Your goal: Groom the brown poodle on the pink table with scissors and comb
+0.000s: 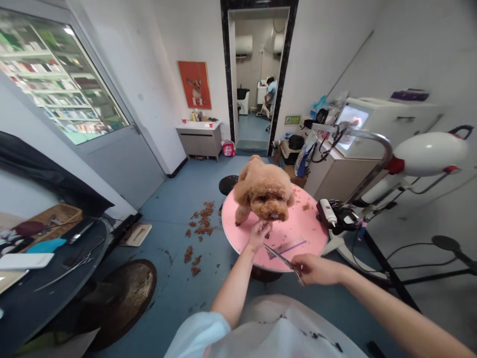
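Observation:
A curly brown poodle [266, 181] stands on a round pink grooming table [311, 248], facing me. My left hand [260, 233] is closed at the dog's front, just beneath its chin; whether the fingers hold the chin or a front leg is hard to make out. In my right hand [315, 270] is a pair of scissors [280, 256], with the blades pointing left toward my left wrist. A comb [294, 243] with a purplish edge lies on the tabletop beyond the scissors. Small tufts of cut fur [306, 206] are scattered on the pink surface.
Clumps of brown fur [203, 219] litter the blue floor. Right of the table are a tool holder with a white bottle [328, 213] and a white dryer [428, 154] on a stand. A dark side table [48, 298] stands left. Another person [271, 92] is beyond the doorway.

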`<act>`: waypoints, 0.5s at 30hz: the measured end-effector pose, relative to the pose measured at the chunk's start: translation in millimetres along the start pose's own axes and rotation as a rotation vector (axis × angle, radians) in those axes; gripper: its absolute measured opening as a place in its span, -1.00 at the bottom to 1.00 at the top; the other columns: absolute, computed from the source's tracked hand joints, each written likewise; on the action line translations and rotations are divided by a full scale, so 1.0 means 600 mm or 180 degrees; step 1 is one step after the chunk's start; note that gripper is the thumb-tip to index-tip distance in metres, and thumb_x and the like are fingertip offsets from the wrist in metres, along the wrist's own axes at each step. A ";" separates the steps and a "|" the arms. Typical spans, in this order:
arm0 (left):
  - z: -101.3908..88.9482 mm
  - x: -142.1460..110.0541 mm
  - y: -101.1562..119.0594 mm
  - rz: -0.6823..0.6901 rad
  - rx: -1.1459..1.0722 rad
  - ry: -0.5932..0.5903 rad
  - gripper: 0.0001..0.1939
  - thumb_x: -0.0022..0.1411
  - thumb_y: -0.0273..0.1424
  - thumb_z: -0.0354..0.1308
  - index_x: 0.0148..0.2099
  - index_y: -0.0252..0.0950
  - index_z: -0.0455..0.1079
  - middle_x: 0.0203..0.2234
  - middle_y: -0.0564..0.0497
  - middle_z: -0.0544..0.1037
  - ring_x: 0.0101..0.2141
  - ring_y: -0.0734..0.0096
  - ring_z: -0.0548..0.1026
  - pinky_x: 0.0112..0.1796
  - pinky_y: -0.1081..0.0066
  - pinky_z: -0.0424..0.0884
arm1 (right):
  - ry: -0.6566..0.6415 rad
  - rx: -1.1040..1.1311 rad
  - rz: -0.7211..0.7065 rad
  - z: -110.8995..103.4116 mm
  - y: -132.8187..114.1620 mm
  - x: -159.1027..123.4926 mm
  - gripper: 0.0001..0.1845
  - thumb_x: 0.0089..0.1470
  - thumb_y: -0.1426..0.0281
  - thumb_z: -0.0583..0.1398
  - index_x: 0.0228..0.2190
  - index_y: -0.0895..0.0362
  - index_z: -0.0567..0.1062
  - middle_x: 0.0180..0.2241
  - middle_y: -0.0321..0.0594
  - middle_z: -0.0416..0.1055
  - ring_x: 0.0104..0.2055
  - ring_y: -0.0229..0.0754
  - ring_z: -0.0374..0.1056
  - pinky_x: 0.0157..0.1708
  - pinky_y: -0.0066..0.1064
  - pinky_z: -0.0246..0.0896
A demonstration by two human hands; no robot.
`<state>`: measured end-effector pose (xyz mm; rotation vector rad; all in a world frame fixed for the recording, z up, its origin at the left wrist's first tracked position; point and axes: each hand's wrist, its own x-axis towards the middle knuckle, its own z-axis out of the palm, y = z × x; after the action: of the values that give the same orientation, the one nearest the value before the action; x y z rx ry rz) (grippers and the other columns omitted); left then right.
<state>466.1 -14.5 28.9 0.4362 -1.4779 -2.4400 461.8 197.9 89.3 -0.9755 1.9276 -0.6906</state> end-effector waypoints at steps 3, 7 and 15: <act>-0.001 0.004 -0.019 0.0242 -0.0091 -0.0140 -0.82 -0.10 -0.42 0.33 -0.37 -0.32 0.47 -0.50 0.03 0.47 -0.48 0.51 0.37 -0.45 0.51 0.28 | 0.0598 0.0242 0.0166 0.046 0.087 -0.006 -0.81 -0.28 0.49 0.13 -0.47 0.13 0.30 -0.50 -0.35 0.25 -0.46 -0.31 0.12 -0.45 -0.45 0.05; 0.012 0.034 -0.019 0.0054 -0.0622 0.0126 -0.74 -0.16 -0.36 0.36 -0.49 -0.31 0.33 -0.61 0.10 0.37 -0.54 0.57 0.30 -0.47 0.51 0.24 | 0.1253 0.1333 0.0372 0.103 0.158 0.007 -0.76 -0.26 0.32 0.15 -0.47 0.08 0.21 -0.52 -0.33 0.25 -0.46 -0.23 0.20 -0.47 -0.39 0.07; 0.021 0.009 0.016 0.0414 -0.0840 0.0110 -0.61 -0.32 -0.43 0.43 -0.35 -0.29 0.41 -0.45 0.05 0.49 -0.41 0.50 0.38 -0.32 0.46 0.32 | 0.1677 0.2467 0.0121 0.145 0.153 0.059 -0.52 -0.29 0.07 0.27 -0.44 0.05 0.17 -0.48 -0.29 0.33 -0.38 -0.13 0.33 -0.35 -0.24 0.21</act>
<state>456.9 -10.9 42.4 0.3145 -1.1117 -2.4631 491.5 210.0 -38.3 -0.2758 1.8246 -1.6325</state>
